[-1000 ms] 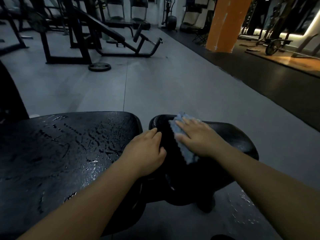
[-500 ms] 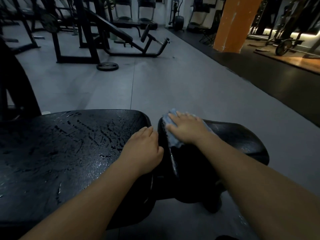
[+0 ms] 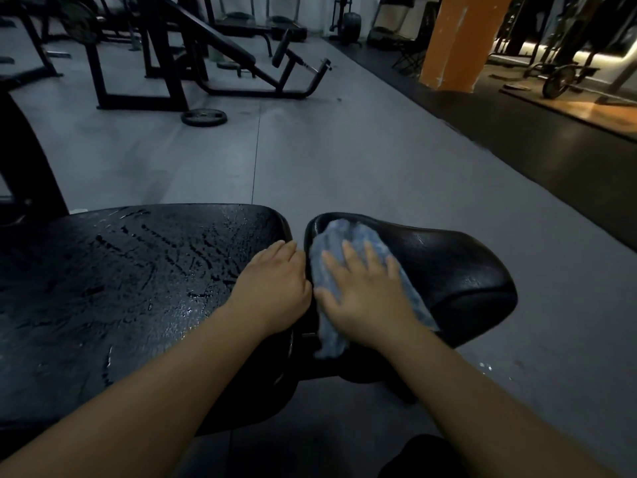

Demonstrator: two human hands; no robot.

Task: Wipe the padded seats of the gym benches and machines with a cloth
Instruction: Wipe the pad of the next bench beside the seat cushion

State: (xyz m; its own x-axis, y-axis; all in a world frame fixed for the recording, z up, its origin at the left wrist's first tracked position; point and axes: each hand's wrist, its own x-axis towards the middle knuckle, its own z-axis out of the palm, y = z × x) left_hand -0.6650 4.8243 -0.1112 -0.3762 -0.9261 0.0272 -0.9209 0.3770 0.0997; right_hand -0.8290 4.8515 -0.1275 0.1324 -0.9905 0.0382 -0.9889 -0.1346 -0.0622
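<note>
A black bench fills the lower view in two pads. The large back pad on the left is cracked and shiny with wet streaks. The smaller seat pad sits to its right. A blue cloth lies over the seat pad's left end and hangs down its near side. My right hand presses flat on the cloth with fingers spread. My left hand rests on the back pad's right edge, fingers curled over the gap between the pads.
Grey floor stretches ahead. A black incline bench frame and a loose weight plate lie at the back left. An orange pillar stands at the back right beside dark matting and a lit wooden platform.
My right hand has slid the cloth back toward me along the seat pad's left end, spreading it wider. My left hand has stayed on the back pad's edge.
</note>
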